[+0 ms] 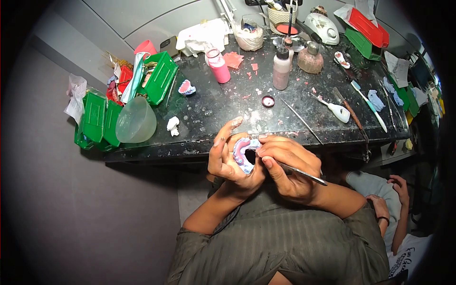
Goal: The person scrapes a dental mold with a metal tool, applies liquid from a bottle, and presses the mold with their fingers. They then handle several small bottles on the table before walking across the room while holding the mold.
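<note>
In my left hand (pixel 231 164) rests a horseshoe-shaped dental cast (pixel 241 156), bluish white with pink material along its arch. The fingers are curled round it, and white smudges mark the fingertips. My right hand (pixel 292 166) pinches a thin metal dental carving tool (pixel 306 175), its handle pointing down to the right. The tool's working tip is hidden behind my fingers at the cast's right side. Both hands are in front of the bench edge, close together over my lap.
On the black bench (pixel 204 114) stand a pink bottle (pixel 218 66), a dropper bottle (pixel 281 69) and a glass jar (pixel 310 59). Nearby lie a metal probe (pixel 302 121), a toothbrush (pixel 370 107) and a rubber bowl (pixel 136 120). Green bins (pixel 160 78) stand left; another person's arm (pixel 401 209) is at right.
</note>
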Demonstrator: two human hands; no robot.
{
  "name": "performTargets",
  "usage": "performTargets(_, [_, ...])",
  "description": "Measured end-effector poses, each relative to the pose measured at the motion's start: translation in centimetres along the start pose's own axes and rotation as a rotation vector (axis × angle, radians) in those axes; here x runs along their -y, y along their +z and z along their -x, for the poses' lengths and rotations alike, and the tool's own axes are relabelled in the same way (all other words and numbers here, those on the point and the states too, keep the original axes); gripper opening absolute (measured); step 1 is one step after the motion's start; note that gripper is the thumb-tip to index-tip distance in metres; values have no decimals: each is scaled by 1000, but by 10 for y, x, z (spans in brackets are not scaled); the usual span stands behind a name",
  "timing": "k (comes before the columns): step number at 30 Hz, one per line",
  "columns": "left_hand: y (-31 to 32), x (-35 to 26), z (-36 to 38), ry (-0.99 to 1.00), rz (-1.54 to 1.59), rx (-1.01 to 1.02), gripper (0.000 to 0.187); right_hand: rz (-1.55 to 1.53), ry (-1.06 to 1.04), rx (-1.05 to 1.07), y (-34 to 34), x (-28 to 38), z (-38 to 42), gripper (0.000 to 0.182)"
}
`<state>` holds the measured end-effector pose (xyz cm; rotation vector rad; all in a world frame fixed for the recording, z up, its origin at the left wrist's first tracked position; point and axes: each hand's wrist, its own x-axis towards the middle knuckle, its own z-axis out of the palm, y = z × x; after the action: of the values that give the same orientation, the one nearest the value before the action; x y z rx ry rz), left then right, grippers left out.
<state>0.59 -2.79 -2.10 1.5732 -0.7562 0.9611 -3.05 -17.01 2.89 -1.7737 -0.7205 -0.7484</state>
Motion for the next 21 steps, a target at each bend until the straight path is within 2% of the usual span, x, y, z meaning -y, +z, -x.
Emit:
performTargets(11, [1, -1, 0, -14, -38, -12, 82, -39, 60, -18, 2, -5, 4, 8])
performTargets(13, [1, -2, -1, -30, -33, -12, 82, -140, 144, -63, 2, -5, 5, 7])
performTargets(17, [-1, -2, -1, -39, -9, -20, 81, -122, 145, -108, 3, -5, 5, 7])
performTargets(21, [0, -3, -1, -42, -33, -21, 80, -77, 118, -58, 0, -7, 2, 6])
